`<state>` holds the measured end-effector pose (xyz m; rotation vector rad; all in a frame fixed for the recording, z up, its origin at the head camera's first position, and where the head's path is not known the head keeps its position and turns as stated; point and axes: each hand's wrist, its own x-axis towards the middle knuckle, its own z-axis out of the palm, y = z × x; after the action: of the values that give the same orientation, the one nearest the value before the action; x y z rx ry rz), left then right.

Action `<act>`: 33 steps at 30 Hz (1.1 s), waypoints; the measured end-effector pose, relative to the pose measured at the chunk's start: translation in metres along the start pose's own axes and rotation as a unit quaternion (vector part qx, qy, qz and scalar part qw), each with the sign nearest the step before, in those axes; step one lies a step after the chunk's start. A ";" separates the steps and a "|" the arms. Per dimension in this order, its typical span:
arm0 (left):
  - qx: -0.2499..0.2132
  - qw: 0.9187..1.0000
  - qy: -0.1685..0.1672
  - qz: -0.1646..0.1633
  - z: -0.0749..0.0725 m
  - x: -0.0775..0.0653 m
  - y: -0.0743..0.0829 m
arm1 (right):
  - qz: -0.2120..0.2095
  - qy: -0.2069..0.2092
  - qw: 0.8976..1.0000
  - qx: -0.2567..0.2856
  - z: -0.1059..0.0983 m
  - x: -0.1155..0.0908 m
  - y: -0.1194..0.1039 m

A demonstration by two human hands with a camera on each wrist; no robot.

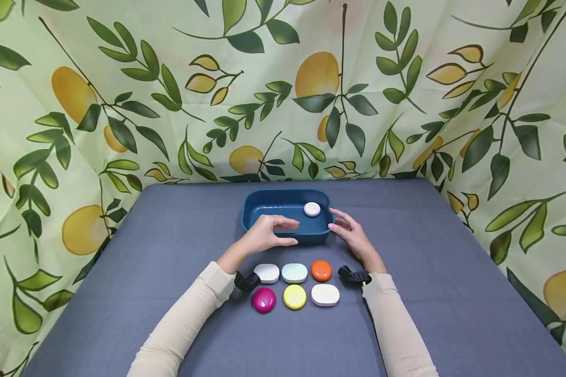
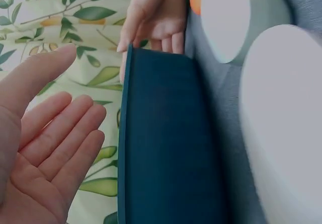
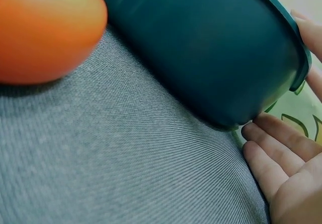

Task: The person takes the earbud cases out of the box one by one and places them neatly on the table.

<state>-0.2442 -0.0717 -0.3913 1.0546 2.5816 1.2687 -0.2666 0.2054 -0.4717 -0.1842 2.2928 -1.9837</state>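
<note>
A dark blue rectangular bin (image 1: 287,238) stands on the table, with a round white piece (image 1: 312,209) inside towards its right end. My left hand (image 1: 270,233) is over the bin's front left side, thumb and fingers apart, holding nothing; the left wrist view shows its palm and straight fingers (image 2: 60,138). At the right end of the bin is my right hand (image 1: 351,235), its fingertips touching the end wall and rim. In the right wrist view, its lower fingers (image 3: 274,151) lie low against that end. Whether any finger bears weight cannot be told.
Glossy rounded pieces lie in two rows before the bin: white oval (image 1: 267,273), pale blue oval (image 1: 294,273) and orange round (image 1: 321,270) behind; magenta round (image 1: 264,300), yellow round (image 1: 294,297) and white oval (image 1: 325,295) in front. A leaf-patterned cloth (image 1: 264,125) hangs behind the grey table (image 1: 193,220).
</note>
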 end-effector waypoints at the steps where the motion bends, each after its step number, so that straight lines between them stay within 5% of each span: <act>1: 0.003 1.000 0.001 -0.001 0.000 0.003 0.000 | -0.003 -0.001 1.000 -0.002 0.000 0.000 0.000; 13: -0.013 0.998 0.017 -0.067 0.007 0.033 -0.013 | 0.001 -0.007 1.000 0.000 -0.002 -0.002 -0.001; 24: -0.040 0.994 0.045 -0.090 0.017 0.060 -0.013 | 0.034 -0.021 0.999 -0.033 -0.005 -0.004 -0.007; 33: -0.025 0.988 0.064 -0.140 0.026 0.078 -0.023 | 0.035 -0.034 0.999 0.013 -0.006 -0.001 -0.012</act>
<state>-0.3073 -0.0163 -0.4079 0.5904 2.6536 1.3591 -0.2664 0.2093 -0.4594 -0.1646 2.2000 -1.9415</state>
